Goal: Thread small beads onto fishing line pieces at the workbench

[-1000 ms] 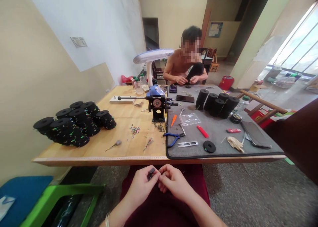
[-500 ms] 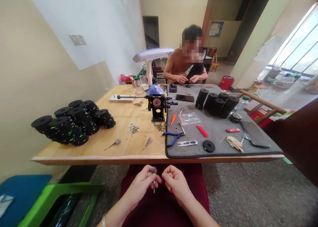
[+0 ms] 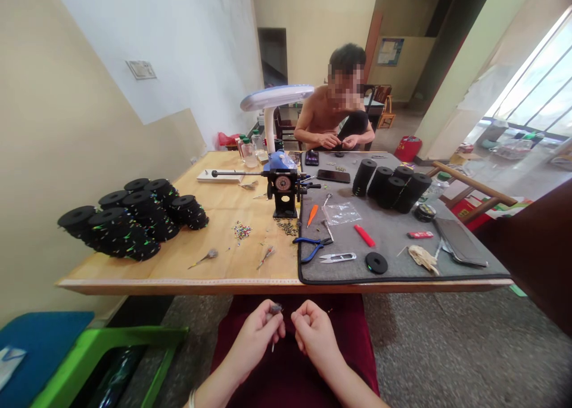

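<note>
Over my lap and just below the table edge, my left hand (image 3: 261,330) is closed around a thin stick-like piece with a dark grey tuft (image 3: 276,308). The tuft pokes out above the thumb, and a pale tip shows beneath the fingers. Beside it, a small gap away, my right hand (image 3: 311,330) is pinched with thumb against forefinger. Whatever it grips is too small or hidden to make out. Similar grey-tufted pieces lie on the wood, one being a grey-headed piece (image 3: 211,254) and another a reddish-tipped piece (image 3: 266,256).
Black foam spools (image 3: 129,217) with coloured bits stand left. A black winding device (image 3: 283,190) and lamp (image 3: 272,98) stand mid-table. On the grey mat (image 3: 402,268) lie blue pliers (image 3: 313,247), snips (image 3: 338,257) and a foam disc (image 3: 376,262). A person (image 3: 333,116) sits opposite, hands together.
My left thumb and fingers have shifted on the tufted piece, and less of its lower end shows. My right hand stays pinched in nearly the same place.
</note>
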Demonstrator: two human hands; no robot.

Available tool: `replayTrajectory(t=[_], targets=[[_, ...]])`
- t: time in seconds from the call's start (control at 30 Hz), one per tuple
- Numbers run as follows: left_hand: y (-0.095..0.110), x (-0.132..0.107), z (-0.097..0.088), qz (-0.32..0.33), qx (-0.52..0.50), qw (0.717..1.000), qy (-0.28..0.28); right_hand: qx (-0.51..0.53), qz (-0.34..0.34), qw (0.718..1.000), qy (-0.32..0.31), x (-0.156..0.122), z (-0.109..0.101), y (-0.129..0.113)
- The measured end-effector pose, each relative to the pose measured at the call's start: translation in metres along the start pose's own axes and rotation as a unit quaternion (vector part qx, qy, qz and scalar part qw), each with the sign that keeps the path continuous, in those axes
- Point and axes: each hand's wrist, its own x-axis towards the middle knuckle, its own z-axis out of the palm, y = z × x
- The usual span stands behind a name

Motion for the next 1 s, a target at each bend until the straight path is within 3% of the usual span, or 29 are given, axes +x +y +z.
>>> replayTrajectory(t=[0.27,0.7,1.0], targets=[[-0.0044,-0.0008,0.0007,0.046,0.05,0.998,0.014,0.004,0.023,1.0,-0.016,-0.0011,0.0043,-0.0011],[0.0,-0.001,0.0029,0.058,0.059,0.996,0.017,0.048,0.061,0.995,-0.055,-0.0013,0.0067,-0.0027],[0.0006,-0.0026,0.0026,0.075,0.084,0.994,0.003,0.077,0.071,0.993,-0.048,0.0002,0.0063,-0.0031]])
